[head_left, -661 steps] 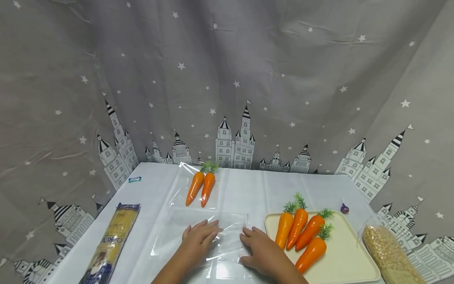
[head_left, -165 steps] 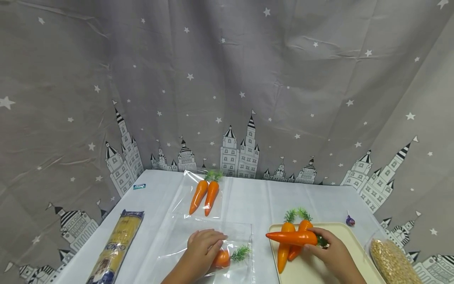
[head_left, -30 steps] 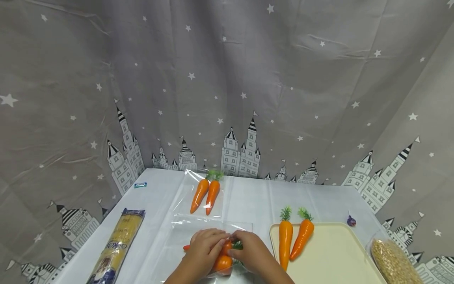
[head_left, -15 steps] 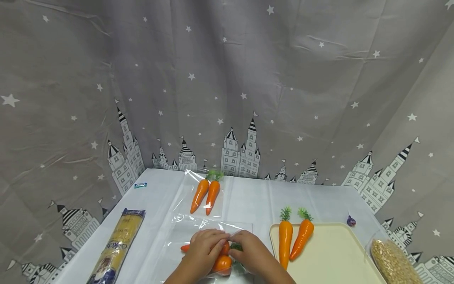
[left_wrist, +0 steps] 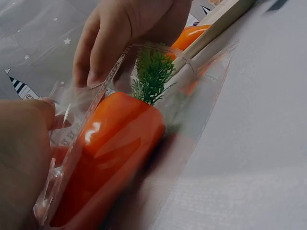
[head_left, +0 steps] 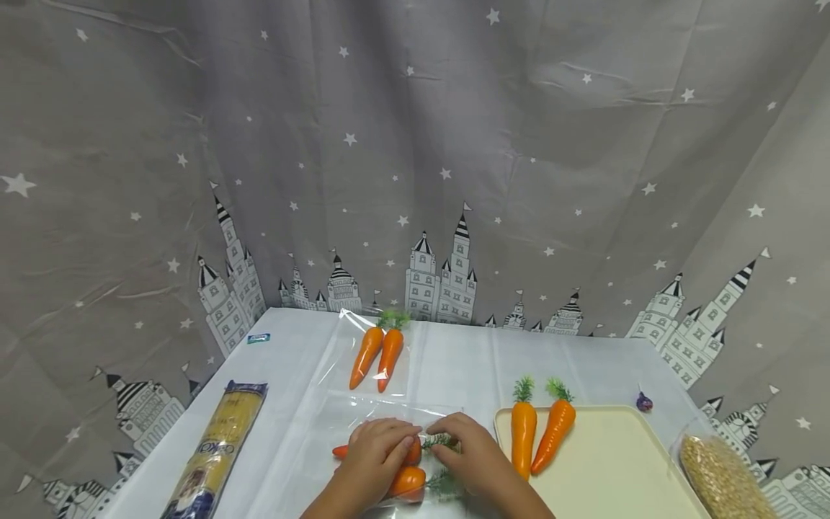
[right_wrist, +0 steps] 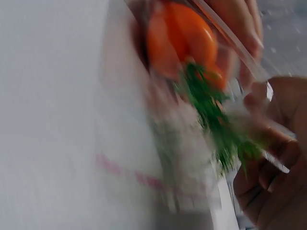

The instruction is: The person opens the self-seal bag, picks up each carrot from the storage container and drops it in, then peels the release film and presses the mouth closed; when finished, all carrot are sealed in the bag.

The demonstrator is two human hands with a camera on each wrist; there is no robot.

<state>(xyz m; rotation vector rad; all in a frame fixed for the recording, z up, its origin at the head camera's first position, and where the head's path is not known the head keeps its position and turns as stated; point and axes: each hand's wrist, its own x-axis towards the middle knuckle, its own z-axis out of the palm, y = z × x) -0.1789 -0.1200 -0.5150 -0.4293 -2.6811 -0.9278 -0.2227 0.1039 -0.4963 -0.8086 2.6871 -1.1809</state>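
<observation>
Left of the cream rectangular tray [head_left: 616,461], the left hand [head_left: 375,448] curls round 2 glossy orange tapered carrots [head_left: 410,483] in a clear plastic bag [head_left: 372,411]; the right hand [head_left: 472,453], thumb and forefinger parted, holds nothing beside feathery green leaves [head_left: 437,440]

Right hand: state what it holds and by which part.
Cannot be told: the right hand is at a carrot's leafy top, thumb and forefinger apart, its wrist view blurred.

Grey castle-print curtain [head_left: 415,137] behind white table [head_left: 450,360]
Pasta pack [head_left: 215,454] and teal packet [head_left: 259,338] left; small purple object [head_left: 644,402] and grain bag [head_left: 723,472] right
</observation>
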